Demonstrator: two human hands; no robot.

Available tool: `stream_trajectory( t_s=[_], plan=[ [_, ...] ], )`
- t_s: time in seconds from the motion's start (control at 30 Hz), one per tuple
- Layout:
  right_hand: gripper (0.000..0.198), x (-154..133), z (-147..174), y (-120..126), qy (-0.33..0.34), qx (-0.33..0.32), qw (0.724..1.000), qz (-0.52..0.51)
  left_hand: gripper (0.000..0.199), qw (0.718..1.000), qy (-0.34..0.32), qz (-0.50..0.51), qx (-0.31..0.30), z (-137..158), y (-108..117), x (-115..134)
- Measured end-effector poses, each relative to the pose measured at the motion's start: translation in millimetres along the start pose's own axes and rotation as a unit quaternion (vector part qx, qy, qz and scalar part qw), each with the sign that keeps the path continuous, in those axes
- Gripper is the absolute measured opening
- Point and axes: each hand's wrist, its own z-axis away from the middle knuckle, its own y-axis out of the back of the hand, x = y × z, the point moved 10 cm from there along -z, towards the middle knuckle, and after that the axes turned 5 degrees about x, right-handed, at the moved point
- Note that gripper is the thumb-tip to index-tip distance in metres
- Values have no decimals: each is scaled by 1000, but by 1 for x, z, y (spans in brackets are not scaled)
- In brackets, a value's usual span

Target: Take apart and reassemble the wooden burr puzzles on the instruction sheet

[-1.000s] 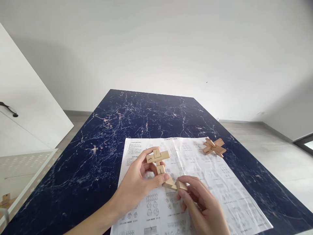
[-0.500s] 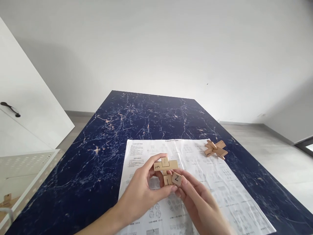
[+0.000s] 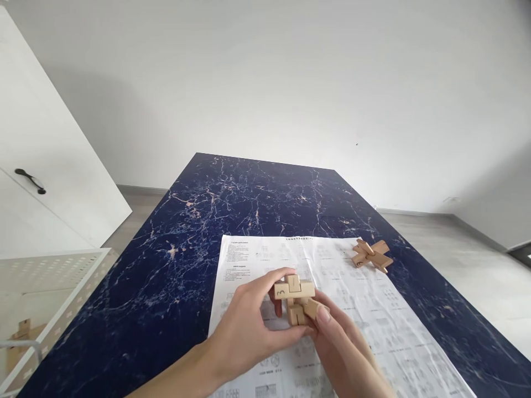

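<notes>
My left hand [image 3: 249, 326] is closed around a partly joined wooden puzzle [image 3: 294, 287], its fingers behind and its thumb underneath. Notched bars form the puzzle: one lies crosswise with a "3" on its left end, and an upright one is marked "1". Between the thumb and fingers of my right hand [image 3: 342, 337] is a wooden puzzle piece [image 3: 313, 308], tilted against the puzzle's lower right side. My right thumb covers part of that piece. Both hands are above a printed instruction sheet [image 3: 249, 255], and my fingers hide where the bars meet.
Another assembled wooden puzzle [image 3: 372, 255] lies at the sheet's upper right corner on the dark blue marbled table [image 3: 257, 193]. At the lower left, a white perforated basket [image 3: 74, 298] contains wooden pieces [image 3: 25, 334]. A white cabinet [image 3: 53, 143] stands on the left.
The piece in my right hand has turned, so its "2" face no longer shows, and now lies slanted against the puzzle. The view has shifted slightly.
</notes>
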Motion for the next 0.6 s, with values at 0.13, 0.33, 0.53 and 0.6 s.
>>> stream_trajectory(
  t_s=[0.13, 0.33, 0.53, 0.6],
  plan=[
    [55, 7, 2, 5, -64, 14, 998, -24, 67, 998, -46, -32, 18, 2, 3, 5],
    [53, 10, 0, 8, -62, -4, 998, -23, 67, 997, -65, -41, -21, 2, -3, 7],
    [62, 10, -1, 6, -49, -29, 998, 8, 65, 993, -85, -56, -59, 7, -11, 9],
    [63, 11, -1, 2, -52, -39, 998, 24, 64, 990, -107, -70, -56, 8, -12, 13]
  ],
)
